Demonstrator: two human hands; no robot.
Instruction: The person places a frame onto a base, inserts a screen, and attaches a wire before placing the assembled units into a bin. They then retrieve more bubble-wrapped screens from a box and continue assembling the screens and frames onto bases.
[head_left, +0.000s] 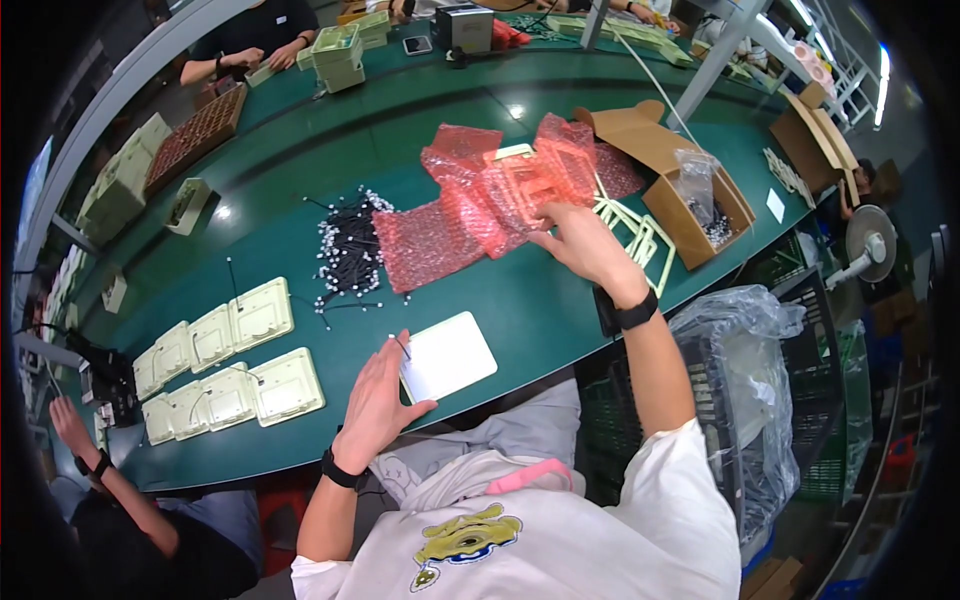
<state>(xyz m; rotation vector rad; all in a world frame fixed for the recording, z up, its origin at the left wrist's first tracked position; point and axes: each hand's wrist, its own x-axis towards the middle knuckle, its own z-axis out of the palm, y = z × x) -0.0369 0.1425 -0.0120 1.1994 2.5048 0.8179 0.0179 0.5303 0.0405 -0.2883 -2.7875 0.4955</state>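
The right hand (585,245), fingers spread, reaches into soft, crinkly pink bubble wrap (480,205) just beyond it, around light, stiff cream frames best taken by an edge, while the left hand (378,400) lies open against a white panel (447,356) on the tabletop (520,310).

My left hand (378,398) rests flat on the green table (300,170), fingertips touching the left edge of a white square panel (449,355). My right hand (585,243) reaches toward 12 o'clock into pink bubble wrap (480,205), fingers on a cream frame (527,180). An open cardboard box (690,205) sits at 2 o'clock. Black cables (345,250) lie at 11 o'clock; cream plates (225,365) lie at 9 o'clock.
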